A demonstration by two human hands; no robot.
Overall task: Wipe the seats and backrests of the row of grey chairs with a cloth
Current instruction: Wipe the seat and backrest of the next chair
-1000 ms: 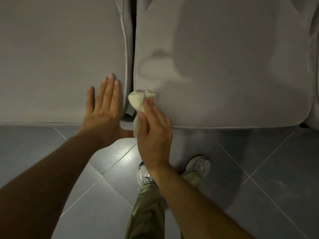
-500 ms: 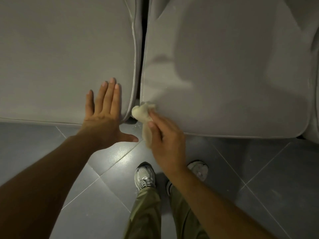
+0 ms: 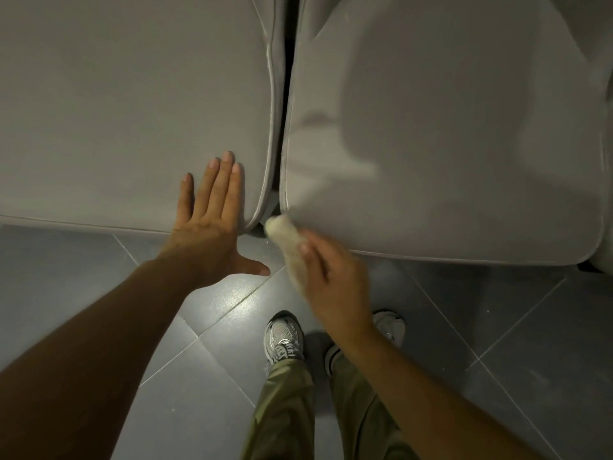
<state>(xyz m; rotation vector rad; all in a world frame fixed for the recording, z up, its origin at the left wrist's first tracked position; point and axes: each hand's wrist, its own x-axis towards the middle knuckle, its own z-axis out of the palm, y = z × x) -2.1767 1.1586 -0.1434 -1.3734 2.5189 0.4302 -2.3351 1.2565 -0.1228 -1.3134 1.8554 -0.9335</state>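
Observation:
Two grey chair seats fill the upper half of the head view, the left seat (image 3: 132, 111) and the right seat (image 3: 447, 144), with a dark narrow gap between them. My left hand (image 3: 209, 220) lies flat with straight fingers on the front right corner of the left seat. My right hand (image 3: 331, 280) grips a bunched cream cloth (image 3: 285, 234) at the front left corner of the right seat, just off its edge. The hand and cloth are blurred by motion.
Dark grey floor tiles (image 3: 514, 343) run below the seat fronts. My two feet in grey sneakers (image 3: 283, 336) and olive trousers (image 3: 285, 410) stand close to the seats, under my right arm. A further pale edge shows at the far right.
My right hand has dragged the cloth down the left edge of the right seat to its front corner and partly off it. My left hand has stayed flat on the left seat.

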